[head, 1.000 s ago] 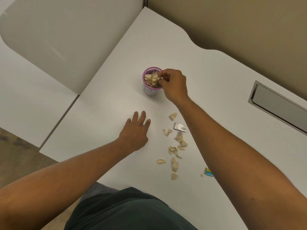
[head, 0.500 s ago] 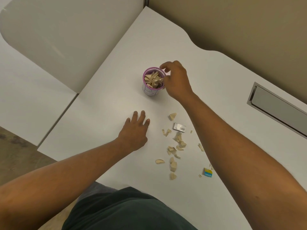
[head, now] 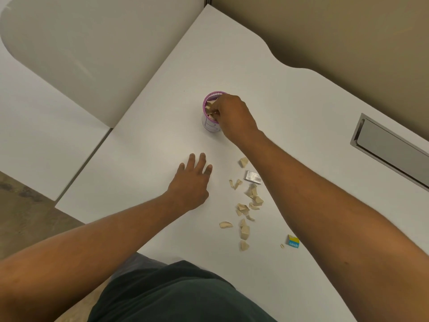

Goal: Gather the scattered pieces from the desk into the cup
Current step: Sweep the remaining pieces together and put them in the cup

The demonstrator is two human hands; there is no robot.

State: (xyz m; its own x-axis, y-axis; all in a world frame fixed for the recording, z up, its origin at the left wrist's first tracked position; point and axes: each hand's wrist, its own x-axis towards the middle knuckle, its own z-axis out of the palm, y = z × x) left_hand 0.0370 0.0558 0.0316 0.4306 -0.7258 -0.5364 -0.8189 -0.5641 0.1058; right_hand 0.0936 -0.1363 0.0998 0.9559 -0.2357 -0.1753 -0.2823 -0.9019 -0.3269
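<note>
A purple-rimmed white cup stands on the white desk, packed with tan pieces. My right hand is over the cup's right side, fingers bent down into it and touching the pieces inside; its fingertips are partly hidden. My left hand lies flat on the desk below the cup, fingers apart, holding nothing. Several tan scattered pieces lie to the right of my left hand, under my right forearm. One lone piece sits closest to the cup.
A small silver box lies among the pieces, and a blue-and-yellow box sits near the desk's front edge. A metal cable hatch is set into the desk at right. A white partition rises at left.
My right hand went from dropping pieces in, to the cup's right rim, and now reaches into the cup from above. The left hand has stayed put.
</note>
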